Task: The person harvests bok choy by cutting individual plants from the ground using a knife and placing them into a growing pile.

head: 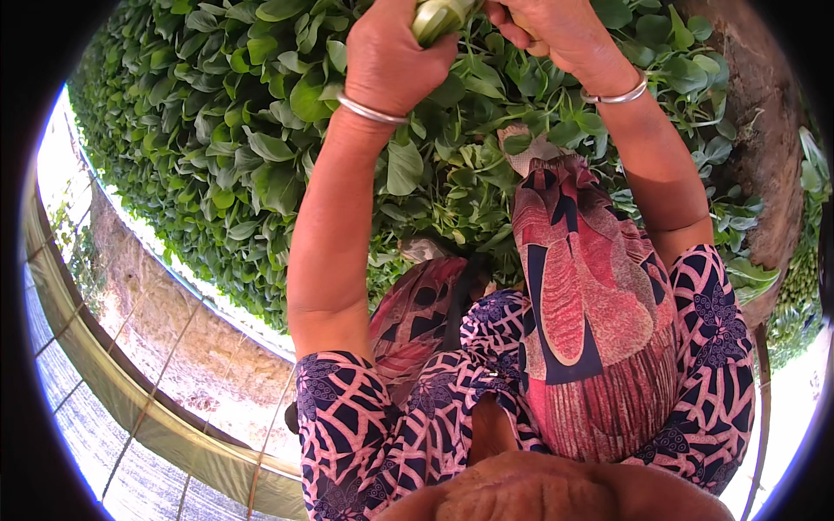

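Note:
At the top edge, my left hand grips a bundle of pale green plant stems, its cut ends towards me. A pale band seems to run around the bundle. My right hand is just to the right, fingers curled, partly cut off by the picture's edge. Whether it pinches something is hidden. Each wrist wears a silver bangle. Beneath both hands spread dense leafy green seedlings, some of them loose and lying at odd angles around my feet.
My bent knee in patterned trousers rises between my arms. A shoe rests among the leaves. Bare brown soil runs along the right, with more plants beyond. A curved frame with plastic sheeting stands at lower left.

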A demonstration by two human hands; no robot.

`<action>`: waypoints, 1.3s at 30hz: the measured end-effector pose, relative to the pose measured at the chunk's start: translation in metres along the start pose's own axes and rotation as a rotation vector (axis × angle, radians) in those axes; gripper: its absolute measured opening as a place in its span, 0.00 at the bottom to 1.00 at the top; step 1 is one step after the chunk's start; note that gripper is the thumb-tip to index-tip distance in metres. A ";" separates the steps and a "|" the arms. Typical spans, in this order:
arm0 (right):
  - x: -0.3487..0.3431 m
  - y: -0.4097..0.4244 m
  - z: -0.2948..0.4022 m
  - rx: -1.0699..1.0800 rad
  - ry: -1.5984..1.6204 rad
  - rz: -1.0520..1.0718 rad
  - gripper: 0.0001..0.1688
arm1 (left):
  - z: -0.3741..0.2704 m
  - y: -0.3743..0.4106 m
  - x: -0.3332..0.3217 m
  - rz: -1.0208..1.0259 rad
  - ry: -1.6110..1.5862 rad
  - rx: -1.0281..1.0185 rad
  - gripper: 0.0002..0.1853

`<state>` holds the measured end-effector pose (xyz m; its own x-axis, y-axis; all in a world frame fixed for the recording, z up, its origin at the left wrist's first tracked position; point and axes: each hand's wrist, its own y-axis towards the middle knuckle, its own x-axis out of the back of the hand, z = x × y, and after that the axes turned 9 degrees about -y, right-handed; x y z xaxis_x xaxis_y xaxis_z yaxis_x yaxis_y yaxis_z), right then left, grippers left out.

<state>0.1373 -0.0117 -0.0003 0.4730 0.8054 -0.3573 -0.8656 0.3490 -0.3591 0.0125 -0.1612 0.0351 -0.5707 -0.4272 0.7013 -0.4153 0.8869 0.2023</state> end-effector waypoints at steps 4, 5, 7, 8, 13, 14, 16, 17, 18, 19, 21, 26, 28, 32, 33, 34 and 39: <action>0.012 0.007 -0.037 0.048 -0.333 -0.002 0.19 | 0.017 -0.020 -0.022 0.374 0.154 0.338 0.14; 0.014 0.011 -0.050 0.067 -0.402 0.014 0.20 | 0.021 -0.029 -0.029 0.475 0.238 0.388 0.15; 0.029 0.022 -0.095 -0.068 -0.706 0.127 0.25 | 0.031 -0.052 -0.041 0.670 0.255 0.542 0.19; 0.028 0.021 -0.102 0.018 -0.861 0.164 0.26 | 0.036 -0.066 -0.041 0.626 0.252 0.539 0.21; 0.025 0.013 -0.116 0.108 -1.241 0.157 0.27 | 0.046 -0.101 -0.040 0.463 0.193 0.489 0.32; 0.024 0.017 -0.117 0.086 -1.270 0.151 0.26 | 0.047 -0.103 -0.041 0.456 0.213 0.490 0.32; 0.022 0.021 -0.118 0.080 -1.323 0.136 0.24 | 0.043 -0.103 -0.045 0.445 0.252 0.489 0.34; 0.020 0.022 -0.118 0.098 -1.349 0.128 0.23 | 0.041 -0.103 -0.047 0.437 0.254 0.487 0.34; 0.018 0.024 -0.118 0.118 -1.373 0.121 0.22 | 0.042 -0.104 -0.047 0.428 0.258 0.486 0.34; 0.014 0.026 -0.118 0.120 -1.403 0.125 0.22 | 0.042 -0.106 -0.048 0.420 0.262 0.485 0.34; 0.007 0.028 -0.119 0.125 -1.465 0.134 0.21 | 0.043 -0.108 -0.047 0.390 0.254 0.473 0.34; 0.016 0.031 -0.112 -0.024 -1.506 0.266 0.22 | 0.039 -0.115 -0.050 0.379 0.238 0.449 0.33; 0.030 0.028 -0.108 -0.125 -1.519 0.344 0.23 | 0.033 -0.121 -0.054 0.352 0.213 0.434 0.34; 0.062 0.011 -0.116 -0.023 -1.531 0.249 0.24 | 0.017 -0.132 -0.067 0.345 0.186 0.331 0.35; 0.059 0.008 -0.109 -0.004 -1.489 0.202 0.25 | 0.010 -0.133 -0.070 0.431 0.198 0.406 0.35; 0.052 0.006 -0.092 0.022 -1.443 0.156 0.25 | 0.005 -0.136 -0.072 0.452 0.209 0.437 0.34; 0.019 0.014 -0.082 0.274 -0.669 0.177 0.22 | -0.002 -0.146 -0.088 0.335 0.245 0.283 0.27</action>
<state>0.1478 -0.0313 -0.0829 0.1969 0.9499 0.2428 -0.9709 0.2233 -0.0862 0.1249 -0.2528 -0.0548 -0.5368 -0.0428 0.8426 -0.4325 0.8715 -0.2313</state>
